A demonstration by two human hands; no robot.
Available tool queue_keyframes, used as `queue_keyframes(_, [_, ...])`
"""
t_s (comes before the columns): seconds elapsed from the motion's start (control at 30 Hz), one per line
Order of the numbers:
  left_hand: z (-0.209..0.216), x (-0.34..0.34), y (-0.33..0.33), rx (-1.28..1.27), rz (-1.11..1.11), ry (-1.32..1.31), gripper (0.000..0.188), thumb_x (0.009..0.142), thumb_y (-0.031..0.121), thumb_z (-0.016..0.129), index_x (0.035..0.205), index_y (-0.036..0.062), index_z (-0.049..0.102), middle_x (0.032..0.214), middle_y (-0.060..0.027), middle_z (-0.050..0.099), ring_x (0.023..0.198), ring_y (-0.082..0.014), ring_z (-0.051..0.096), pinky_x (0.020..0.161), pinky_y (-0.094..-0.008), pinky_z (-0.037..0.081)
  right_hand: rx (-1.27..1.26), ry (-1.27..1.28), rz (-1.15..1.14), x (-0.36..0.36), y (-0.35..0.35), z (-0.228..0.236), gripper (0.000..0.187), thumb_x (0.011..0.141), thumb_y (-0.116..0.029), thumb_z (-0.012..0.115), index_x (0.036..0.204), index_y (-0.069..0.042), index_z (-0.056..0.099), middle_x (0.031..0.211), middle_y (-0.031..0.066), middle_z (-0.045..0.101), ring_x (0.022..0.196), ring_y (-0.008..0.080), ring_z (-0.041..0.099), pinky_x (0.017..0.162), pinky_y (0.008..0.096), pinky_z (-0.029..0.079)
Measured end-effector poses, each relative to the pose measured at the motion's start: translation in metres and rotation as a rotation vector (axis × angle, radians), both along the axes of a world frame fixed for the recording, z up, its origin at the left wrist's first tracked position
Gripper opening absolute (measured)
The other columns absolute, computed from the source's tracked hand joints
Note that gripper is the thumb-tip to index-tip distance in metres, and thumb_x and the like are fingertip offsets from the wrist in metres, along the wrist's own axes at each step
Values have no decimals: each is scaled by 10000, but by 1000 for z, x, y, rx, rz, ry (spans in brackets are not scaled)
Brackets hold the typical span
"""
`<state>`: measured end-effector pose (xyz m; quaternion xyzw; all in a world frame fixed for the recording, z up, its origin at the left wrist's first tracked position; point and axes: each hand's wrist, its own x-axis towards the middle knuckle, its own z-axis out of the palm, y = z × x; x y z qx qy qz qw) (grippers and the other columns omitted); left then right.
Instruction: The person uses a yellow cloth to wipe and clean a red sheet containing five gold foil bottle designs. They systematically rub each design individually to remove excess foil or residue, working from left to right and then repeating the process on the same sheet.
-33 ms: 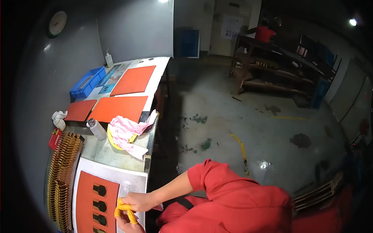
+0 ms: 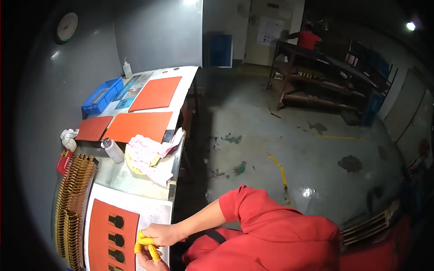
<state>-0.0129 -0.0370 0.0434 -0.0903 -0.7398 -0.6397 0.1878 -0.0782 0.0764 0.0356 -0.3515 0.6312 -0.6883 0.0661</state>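
From the earlier view to this one we see practically no change: nothing has plainly moved, so the handwork at the flat orange-red board (image 2: 100, 239), our landmark, stands at the same point.

The grey, stained floor (image 2: 289, 131) spreads to the board's right, marked with broken yellow lines. Far beyond the board, also to its right, stands a long dark shelved rack (image 2: 323, 61), with a person in a red top (image 2: 308, 40) behind it. The long pale workbench (image 2: 122, 178) runs under the board and beyond it; white paper (image 2: 151, 207) lies directly beneath the board. Farther beyond the board rest three plain orange-red rectangular sheets (image 2: 156, 92) and a blue plastic crate (image 2: 106, 102). Just left of the board stands a long row of thin brass-coloured plates (image 2: 74, 203). Near its far edge are a crumpled pink cloth (image 2: 147, 151) and a whitish grey-capped bottle (image 2: 114, 152).

At the board's right edge our right hand (image 2: 163, 234) and left hand (image 2: 151, 262) meet, fingers bunched narrowly, yellow covers (image 2: 147, 240) on several fingertips; we cannot tell whether they pinch anything small. On the board runs a column of black round-headed pieces (image 2: 118, 221) in gold-toned frames.
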Motion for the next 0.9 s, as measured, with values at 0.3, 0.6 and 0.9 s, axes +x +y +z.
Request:
queue_keyframes(0.3, [-24,2,-12,53,44,99,417,950,398,426,1045,-4,484,690,-11,473,526,-44,427,442,-180,316,-38,-168,197,6,-13,6,168,956,-162,433,857,-27,430,684,90,596,542,131,570,457,274,427])
queue_keyframes(0.6, [-40,-10,-24,479,-29,-373,456,955,495,345,947,74,518,718,-8,512,555,-86,469,467,-212,336,141,730,-73,-21,-6,-5,150,845,-146,535,805,-13,479,647,139,522,617,352,561,522,413,438])
queue_keyframes(0.9, [-3,-6,-48,628,-203,-716,525,926,525,368,1046,49,557,839,-59,616,648,-148,572,475,-249,440,-238,-365,197,3,-26,-3,198,909,-122,572,1060,0,534,842,54,603,694,93,591,532,222,494])
